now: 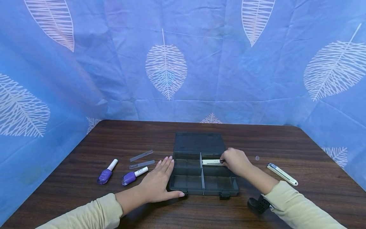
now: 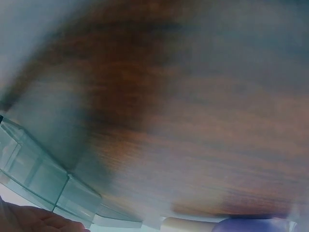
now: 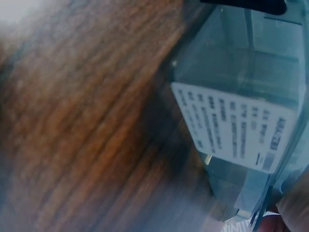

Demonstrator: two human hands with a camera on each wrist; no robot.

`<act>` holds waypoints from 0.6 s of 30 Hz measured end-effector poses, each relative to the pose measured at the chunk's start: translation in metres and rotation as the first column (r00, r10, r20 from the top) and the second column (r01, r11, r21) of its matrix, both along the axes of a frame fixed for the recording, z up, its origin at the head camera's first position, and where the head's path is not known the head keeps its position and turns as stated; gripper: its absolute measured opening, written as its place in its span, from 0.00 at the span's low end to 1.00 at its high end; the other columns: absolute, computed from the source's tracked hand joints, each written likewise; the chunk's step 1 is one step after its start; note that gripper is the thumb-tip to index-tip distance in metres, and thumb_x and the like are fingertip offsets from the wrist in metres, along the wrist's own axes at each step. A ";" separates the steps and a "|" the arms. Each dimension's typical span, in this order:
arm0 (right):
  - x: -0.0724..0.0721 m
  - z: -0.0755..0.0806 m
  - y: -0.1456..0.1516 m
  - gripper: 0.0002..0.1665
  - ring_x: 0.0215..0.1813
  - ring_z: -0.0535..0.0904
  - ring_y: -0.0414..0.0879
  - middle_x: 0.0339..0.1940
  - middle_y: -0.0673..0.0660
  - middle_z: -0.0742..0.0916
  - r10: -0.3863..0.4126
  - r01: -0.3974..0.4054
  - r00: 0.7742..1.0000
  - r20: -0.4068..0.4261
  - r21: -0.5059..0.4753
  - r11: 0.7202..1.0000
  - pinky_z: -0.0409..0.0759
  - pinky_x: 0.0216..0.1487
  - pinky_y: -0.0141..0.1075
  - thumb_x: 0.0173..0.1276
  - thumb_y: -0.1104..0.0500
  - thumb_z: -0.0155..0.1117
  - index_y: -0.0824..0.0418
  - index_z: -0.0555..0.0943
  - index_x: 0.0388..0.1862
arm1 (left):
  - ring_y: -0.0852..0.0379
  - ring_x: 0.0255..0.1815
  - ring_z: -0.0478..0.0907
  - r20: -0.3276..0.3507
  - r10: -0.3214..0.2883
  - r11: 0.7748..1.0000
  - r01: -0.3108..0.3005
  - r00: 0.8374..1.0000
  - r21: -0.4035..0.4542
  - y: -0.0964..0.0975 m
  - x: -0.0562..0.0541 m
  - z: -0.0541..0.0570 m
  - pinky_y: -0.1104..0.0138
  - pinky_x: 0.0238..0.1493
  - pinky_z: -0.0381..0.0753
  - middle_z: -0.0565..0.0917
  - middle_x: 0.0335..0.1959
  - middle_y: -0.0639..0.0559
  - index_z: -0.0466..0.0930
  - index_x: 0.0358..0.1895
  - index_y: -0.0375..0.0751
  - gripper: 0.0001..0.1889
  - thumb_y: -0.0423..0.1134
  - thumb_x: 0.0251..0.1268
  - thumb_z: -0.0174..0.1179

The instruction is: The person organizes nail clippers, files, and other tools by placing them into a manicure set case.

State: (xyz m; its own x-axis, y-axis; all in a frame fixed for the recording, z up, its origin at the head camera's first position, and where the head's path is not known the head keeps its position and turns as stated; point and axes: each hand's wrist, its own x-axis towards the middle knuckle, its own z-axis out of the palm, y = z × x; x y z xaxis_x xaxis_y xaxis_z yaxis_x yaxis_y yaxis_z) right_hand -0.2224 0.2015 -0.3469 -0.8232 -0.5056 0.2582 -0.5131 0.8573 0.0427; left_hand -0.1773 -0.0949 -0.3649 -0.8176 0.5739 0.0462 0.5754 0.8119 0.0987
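A dark translucent compartment box (image 1: 187, 183) lies with its lid (image 1: 198, 141) folded back on the table. My left hand (image 1: 158, 183) rests along the box's left side, fingers straight and thumb near the front corner. My right hand (image 1: 235, 160) reaches over the box's right edge. Its fingers pinch the dark end of a white nail clipper (image 1: 211, 162), which lies across a back right compartment, its other end right at the upright divider (image 1: 202, 173). The right wrist view shows the box's side with a white printed label (image 3: 236, 128); the fingertips are mostly hidden there.
Two purple nail polish bottles (image 1: 105, 176) and two clear plastic strips (image 1: 141, 164) lie left of the box. Another white nail clipper (image 1: 282, 174) and a small clear disc (image 1: 257, 158) are to the right. A blue leaf-patterned cloth (image 1: 200, 70) hangs behind the table.
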 end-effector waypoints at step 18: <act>0.019 0.007 0.037 0.15 0.39 0.80 0.52 0.35 0.58 0.87 -0.039 -0.019 0.989 -0.144 -0.378 0.926 0.80 0.35 0.44 0.52 0.63 0.71 0.65 0.84 0.40 | 0.44 0.75 0.48 0.022 -0.024 1.000 0.024 0.999 0.008 -0.004 -0.003 0.002 0.54 0.72 0.54 0.50 0.74 0.37 0.49 0.71 0.31 0.55 0.75 0.53 0.46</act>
State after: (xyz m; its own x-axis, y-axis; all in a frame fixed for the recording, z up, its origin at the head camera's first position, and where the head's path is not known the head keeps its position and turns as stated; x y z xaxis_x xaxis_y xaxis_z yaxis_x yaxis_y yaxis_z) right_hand -0.2036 0.2383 -0.3394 -0.7664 -0.3392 0.5455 -0.5172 0.8295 -0.2109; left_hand -0.1806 -0.0985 -0.3629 -0.8047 0.5928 0.0323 0.5920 0.7973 0.1178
